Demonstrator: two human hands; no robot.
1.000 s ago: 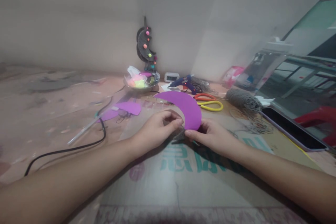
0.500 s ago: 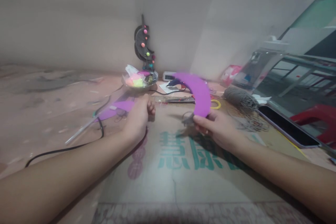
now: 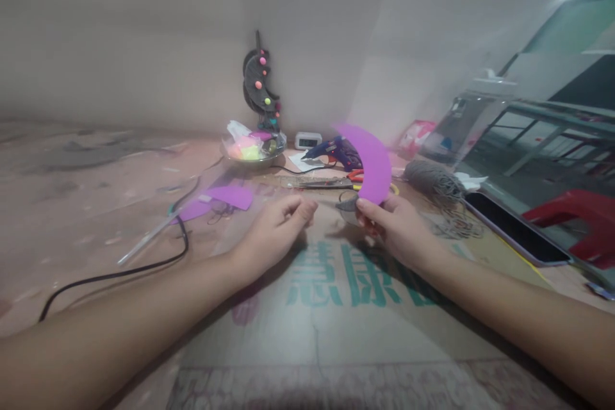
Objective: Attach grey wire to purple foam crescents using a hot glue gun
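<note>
Right hand (image 3: 398, 230): closed on the lower tip of the purple crescent (image 3: 372, 163), thumb on top, holding it upright above the cardboard (image 3: 336, 307).
Left hand (image 3: 273, 234): at 9 o'clock of the right hand, half-curled and palm down, with nothing visible in it.
Yarn tuft (image 3: 348, 205): grey, at the pinched tip, blurred.
Grip: the foam looks bendy, so I'd pinch lightly, close to the tip.
Glue gun (image 3: 334, 150): at 12 o'clock, beyond the hands.

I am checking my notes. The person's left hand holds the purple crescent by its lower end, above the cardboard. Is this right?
Not quite. It is the right hand that holds the purple crescent by its lower end, above the cardboard; the left hand is beside it, not touching it. The head view shows this.
</note>
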